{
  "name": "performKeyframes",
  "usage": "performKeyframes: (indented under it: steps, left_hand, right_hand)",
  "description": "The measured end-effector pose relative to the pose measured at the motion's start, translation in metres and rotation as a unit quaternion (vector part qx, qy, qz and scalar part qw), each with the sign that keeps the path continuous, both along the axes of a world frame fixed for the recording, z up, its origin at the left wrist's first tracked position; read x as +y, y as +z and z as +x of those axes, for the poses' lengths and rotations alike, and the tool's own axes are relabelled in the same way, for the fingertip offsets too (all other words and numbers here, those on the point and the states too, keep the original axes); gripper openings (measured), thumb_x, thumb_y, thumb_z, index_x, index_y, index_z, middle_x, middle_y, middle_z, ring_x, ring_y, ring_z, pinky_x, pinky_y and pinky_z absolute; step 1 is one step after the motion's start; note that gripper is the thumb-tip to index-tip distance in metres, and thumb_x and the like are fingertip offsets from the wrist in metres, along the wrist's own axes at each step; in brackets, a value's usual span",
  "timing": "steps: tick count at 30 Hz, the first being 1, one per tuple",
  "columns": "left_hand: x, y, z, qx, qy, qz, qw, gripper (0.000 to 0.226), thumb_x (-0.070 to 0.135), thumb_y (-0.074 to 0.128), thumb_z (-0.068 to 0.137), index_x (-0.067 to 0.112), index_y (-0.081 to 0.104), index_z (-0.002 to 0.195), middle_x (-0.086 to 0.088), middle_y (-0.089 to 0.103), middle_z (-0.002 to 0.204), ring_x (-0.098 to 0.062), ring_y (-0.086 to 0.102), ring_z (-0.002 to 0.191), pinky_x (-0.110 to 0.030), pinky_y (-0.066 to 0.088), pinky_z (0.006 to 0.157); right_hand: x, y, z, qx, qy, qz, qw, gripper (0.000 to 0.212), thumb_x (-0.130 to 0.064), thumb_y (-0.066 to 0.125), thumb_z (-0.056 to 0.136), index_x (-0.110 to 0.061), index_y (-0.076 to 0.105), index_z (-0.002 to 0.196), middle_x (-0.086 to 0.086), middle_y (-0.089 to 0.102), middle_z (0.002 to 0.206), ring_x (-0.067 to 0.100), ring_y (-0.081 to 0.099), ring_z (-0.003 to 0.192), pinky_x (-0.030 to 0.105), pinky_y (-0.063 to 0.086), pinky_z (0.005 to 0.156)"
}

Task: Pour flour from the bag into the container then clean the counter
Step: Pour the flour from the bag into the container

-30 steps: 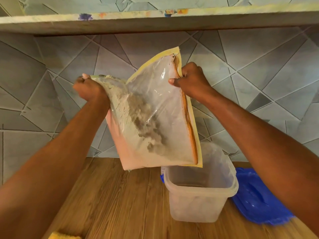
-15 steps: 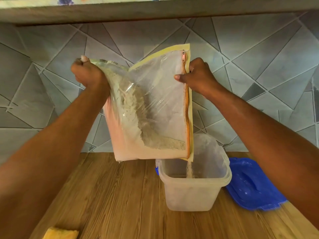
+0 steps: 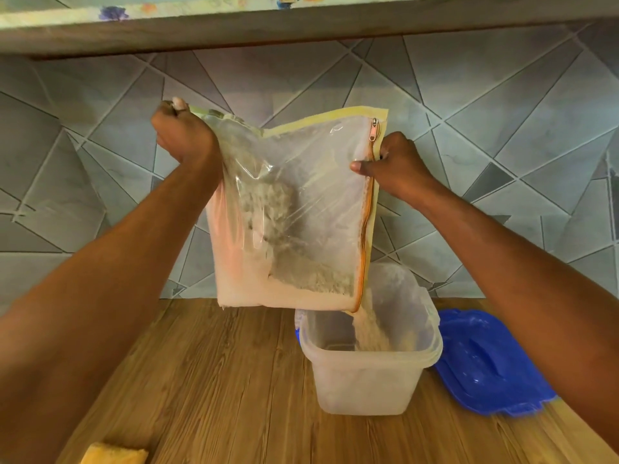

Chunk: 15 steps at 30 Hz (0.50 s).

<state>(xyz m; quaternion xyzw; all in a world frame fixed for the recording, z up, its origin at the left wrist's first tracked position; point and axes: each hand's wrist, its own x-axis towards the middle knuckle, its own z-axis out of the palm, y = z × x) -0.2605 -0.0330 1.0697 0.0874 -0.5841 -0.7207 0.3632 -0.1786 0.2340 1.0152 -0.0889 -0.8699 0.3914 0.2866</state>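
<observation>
A clear zip bag of flour [image 3: 294,209] with yellow edging hangs tilted above the wooden counter [image 3: 214,390]. My left hand [image 3: 182,137] grips its upper left corner. My right hand [image 3: 397,169] pinches the zipper edge on the right. From the bag's lower right corner a broad stream of flour [image 3: 368,329] falls into the translucent container [image 3: 368,376], which stands open on the counter below. Flour still lies in the bag's lower part.
The container's blue lid [image 3: 485,366] lies on the counter to the right of it. A yellow sponge [image 3: 114,455] sits at the near left edge. A tiled wall [image 3: 100,182] stands behind, and a shelf [image 3: 301,25] overhangs above.
The bag has tipped so that its zipper edge hangs down over the container. The flour went from none falling, to a thin trickle, to a broad stream.
</observation>
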Motion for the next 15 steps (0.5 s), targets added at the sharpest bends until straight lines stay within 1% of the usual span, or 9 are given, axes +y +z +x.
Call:
performKeyframes:
  steps: [1, 3, 5, 7, 8, 10, 12, 15]
  left_hand:
    - [0.002, 0.0, 0.0, -0.003, 0.001, -0.007, 1.0, 0.015, 0.018, 0.041, 0.108, 0.018, 0.047, 0.094, 0.002, 0.05, 0.097, -0.011, 0.046, 0.089, -0.005, 0.038, 0.058]
    - [0.007, 0.003, 0.003, -0.003, 0.001, -0.029, 1.0, 0.025, 0.018, 0.041, 0.108, 0.021, 0.046, 0.084, 0.003, 0.05, 0.093, -0.008, 0.046, 0.083, -0.003, 0.038, 0.059]
    - [0.014, 0.003, 0.005, 0.005, -0.002, -0.046, 0.999, 0.036, 0.017, 0.041, 0.108, 0.025, 0.04, 0.073, 0.009, 0.045, 0.079, -0.003, 0.041, 0.068, -0.004, 0.038, 0.059]
    - [0.021, 0.003, 0.005, 0.012, 0.001, -0.049, 0.999, 0.031, 0.013, 0.04, 0.107, 0.018, 0.043, 0.076, 0.011, 0.038, 0.073, -0.003, 0.035, 0.061, -0.005, 0.038, 0.059]
    - [0.023, 0.003, 0.007, 0.017, -0.001, -0.049, 0.999, 0.025, 0.012, 0.04, 0.106, 0.016, 0.044, 0.081, 0.011, 0.038, 0.074, -0.004, 0.036, 0.061, -0.005, 0.038, 0.06]
    - [0.027, 0.004, 0.01, 0.022, 0.001, -0.071, 0.997, 0.018, 0.014, 0.041, 0.106, 0.015, 0.048, 0.09, 0.006, 0.046, 0.08, -0.006, 0.042, 0.067, -0.005, 0.04, 0.062]
    - [0.029, 0.005, 0.01, 0.023, 0.011, -0.108, 0.994, 0.018, 0.016, 0.041, 0.107, 0.015, 0.05, 0.091, 0.0, 0.051, 0.087, -0.006, 0.042, 0.073, -0.009, 0.039, 0.059]
    - [0.033, 0.006, 0.011, 0.026, 0.023, -0.128, 0.991, 0.019, 0.014, 0.04, 0.105, 0.013, 0.048, 0.088, 0.005, 0.045, 0.078, -0.005, 0.035, 0.062, -0.013, 0.037, 0.054]
  right_hand:
    - [0.003, -0.001, 0.0, -0.006, 0.002, 0.002, 1.0, 0.057, -0.052, 0.081, 0.066, -0.01, 0.064, 0.102, 0.01, 0.069, 0.11, 0.027, 0.069, 0.096, 0.05, 0.059, 0.086]
    - [0.01, -0.003, 0.001, -0.008, 0.002, 0.005, 1.0, 0.057, -0.051, 0.081, 0.065, -0.008, 0.065, 0.099, 0.011, 0.07, 0.105, 0.027, 0.07, 0.093, 0.051, 0.059, 0.084]
    - [0.015, -0.005, 0.004, -0.018, 0.004, 0.003, 1.0, 0.059, -0.051, 0.082, 0.063, -0.009, 0.065, 0.1, 0.011, 0.068, 0.107, 0.026, 0.07, 0.093, 0.049, 0.059, 0.084]
    - [0.022, -0.01, 0.006, -0.029, 0.004, -0.005, 1.0, 0.066, -0.054, 0.083, 0.057, -0.009, 0.065, 0.102, 0.011, 0.069, 0.107, 0.026, 0.07, 0.092, 0.048, 0.059, 0.084]
    - [0.025, -0.013, 0.008, -0.032, 0.004, -0.009, 0.999, 0.068, -0.055, 0.083, 0.055, -0.008, 0.066, 0.102, 0.011, 0.069, 0.106, 0.026, 0.07, 0.092, 0.049, 0.06, 0.084]
    - [0.033, -0.018, 0.01, -0.036, 0.009, -0.01, 0.999, 0.078, -0.062, 0.077, 0.048, -0.01, 0.067, 0.104, 0.01, 0.07, 0.106, 0.025, 0.071, 0.09, 0.049, 0.061, 0.082]
    - [0.038, -0.023, 0.011, -0.043, 0.025, -0.008, 0.999, 0.084, -0.067, 0.074, 0.042, -0.01, 0.067, 0.104, 0.011, 0.071, 0.105, 0.025, 0.072, 0.089, 0.051, 0.062, 0.078]
    - [0.045, -0.027, 0.014, -0.041, 0.029, -0.007, 0.999, 0.084, -0.069, 0.074, 0.04, -0.011, 0.068, 0.101, 0.011, 0.071, 0.102, 0.027, 0.072, 0.088, 0.051, 0.063, 0.075]
